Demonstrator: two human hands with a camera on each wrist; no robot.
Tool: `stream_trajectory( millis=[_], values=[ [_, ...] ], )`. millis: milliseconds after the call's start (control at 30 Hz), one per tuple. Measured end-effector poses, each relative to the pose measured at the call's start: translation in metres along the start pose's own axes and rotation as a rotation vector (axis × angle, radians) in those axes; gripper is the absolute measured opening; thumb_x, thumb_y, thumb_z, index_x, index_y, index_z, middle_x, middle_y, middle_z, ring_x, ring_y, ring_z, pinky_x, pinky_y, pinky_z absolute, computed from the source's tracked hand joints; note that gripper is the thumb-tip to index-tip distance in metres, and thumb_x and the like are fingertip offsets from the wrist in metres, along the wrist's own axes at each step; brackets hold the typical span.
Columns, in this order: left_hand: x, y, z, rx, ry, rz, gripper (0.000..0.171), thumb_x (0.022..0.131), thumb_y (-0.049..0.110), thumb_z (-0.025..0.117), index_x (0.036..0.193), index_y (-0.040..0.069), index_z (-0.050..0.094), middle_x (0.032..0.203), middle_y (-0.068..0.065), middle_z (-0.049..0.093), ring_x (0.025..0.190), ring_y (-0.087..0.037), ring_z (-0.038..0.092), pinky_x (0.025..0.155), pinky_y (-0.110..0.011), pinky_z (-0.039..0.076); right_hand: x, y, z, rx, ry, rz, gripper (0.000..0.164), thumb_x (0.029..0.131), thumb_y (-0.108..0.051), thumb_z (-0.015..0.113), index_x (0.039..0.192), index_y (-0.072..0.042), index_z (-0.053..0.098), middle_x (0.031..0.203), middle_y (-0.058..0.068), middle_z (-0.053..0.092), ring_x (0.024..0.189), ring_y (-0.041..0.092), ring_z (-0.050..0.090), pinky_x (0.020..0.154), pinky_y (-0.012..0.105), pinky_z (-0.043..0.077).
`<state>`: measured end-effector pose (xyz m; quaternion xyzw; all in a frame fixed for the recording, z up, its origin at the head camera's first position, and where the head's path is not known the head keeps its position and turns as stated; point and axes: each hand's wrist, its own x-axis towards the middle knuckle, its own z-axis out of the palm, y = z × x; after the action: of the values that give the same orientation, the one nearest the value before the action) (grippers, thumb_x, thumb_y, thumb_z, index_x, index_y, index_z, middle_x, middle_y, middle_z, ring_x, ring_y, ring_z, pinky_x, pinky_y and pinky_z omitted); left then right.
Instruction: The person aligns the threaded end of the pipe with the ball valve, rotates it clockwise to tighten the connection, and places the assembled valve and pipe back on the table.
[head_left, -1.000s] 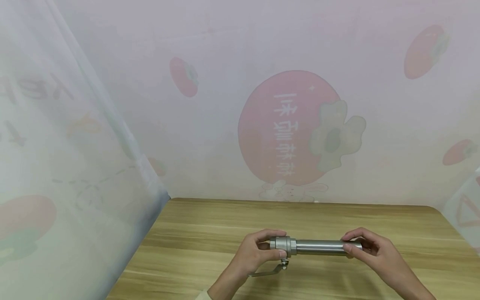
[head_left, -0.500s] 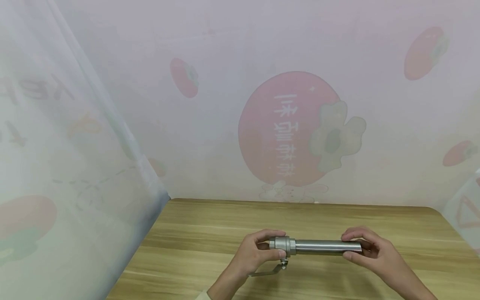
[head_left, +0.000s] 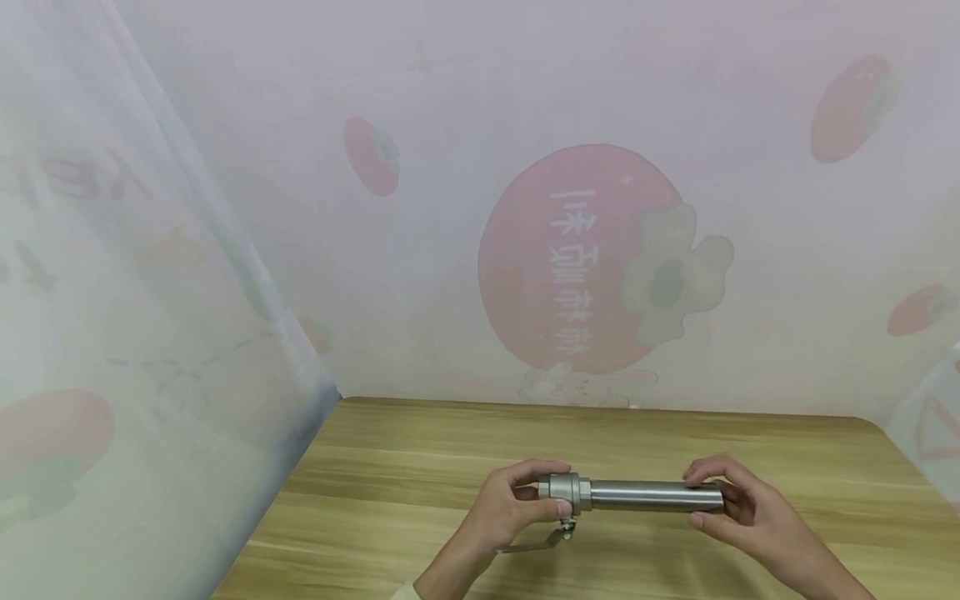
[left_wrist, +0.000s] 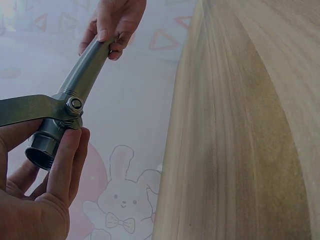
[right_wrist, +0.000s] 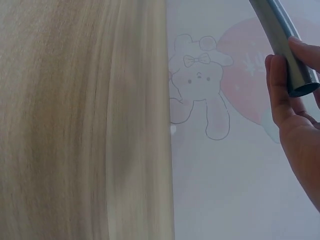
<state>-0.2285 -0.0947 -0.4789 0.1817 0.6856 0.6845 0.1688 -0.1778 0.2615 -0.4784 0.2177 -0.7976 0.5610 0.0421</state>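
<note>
My left hand grips a metal ball valve by its body, fingers behind and thumb in front. The valve's lever handle hangs on the near side and points left. A straight steel pipe runs right from the valve, its threaded end in the valve's hex end in the left wrist view. Around the pipe's free end my right hand curls, thumb below and fingers above. In the right wrist view the pipe's open end shows between thumb and fingers. Valve and pipe are held up over the table, roughly level.
Beneath the hands lies a wood-grain table with rounded far corners. A pale printed curtain with strawberry and rabbit drawings stands behind it, and another curtain hangs along the left side.
My right thumb and fingers shift slightly around the pipe's end, the thumb dropping from the pipe's front to its lower edge. The left hand and the valve stay nearly still.
</note>
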Motion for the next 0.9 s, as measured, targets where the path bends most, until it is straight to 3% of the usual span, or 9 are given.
stream_trajectory(
  millis=[333, 667, 900],
  values=[
    [-0.0004, 0.0001, -0.0001, 0.001, 0.009, -0.004, 0.045, 0.094, 0.014, 0.087, 0.137, 0.014, 0.075, 0.133, -0.010, 0.073, 0.107, -0.022, 0.076, 0.095, -0.033, 0.060, -0.0003, 0.0025, -0.0003, -0.010, 0.020, 0.054, 0.035, 0.102, 0.002, 0.072, 0.134, -0.007, 0.064, 0.126, -0.008, 0.067, 0.098, 0.012, 0.074, 0.080, 0.026, 0.062],
    [-0.0002, 0.0001, -0.0005, -0.010, 0.000, 0.001, 0.048, 0.094, 0.013, 0.086, 0.140, 0.008, 0.072, 0.133, -0.010, 0.073, 0.108, -0.022, 0.076, 0.095, -0.033, 0.061, -0.0012, 0.0023, -0.0022, 0.006, 0.027, 0.115, 0.033, 0.104, -0.003, 0.072, 0.136, -0.005, 0.064, 0.125, -0.009, 0.069, 0.099, 0.012, 0.076, 0.080, 0.028, 0.063],
    [-0.0001, -0.0001, -0.0004, -0.002, 0.005, -0.001, 0.048, 0.094, 0.014, 0.087, 0.139, 0.008, 0.073, 0.133, -0.009, 0.073, 0.108, -0.022, 0.076, 0.095, -0.033, 0.060, -0.0006, 0.0019, -0.0019, -0.018, 0.047, 0.110, 0.032, 0.104, -0.003, 0.071, 0.135, -0.004, 0.064, 0.124, -0.009, 0.070, 0.100, 0.011, 0.075, 0.080, 0.027, 0.063]
  ],
)
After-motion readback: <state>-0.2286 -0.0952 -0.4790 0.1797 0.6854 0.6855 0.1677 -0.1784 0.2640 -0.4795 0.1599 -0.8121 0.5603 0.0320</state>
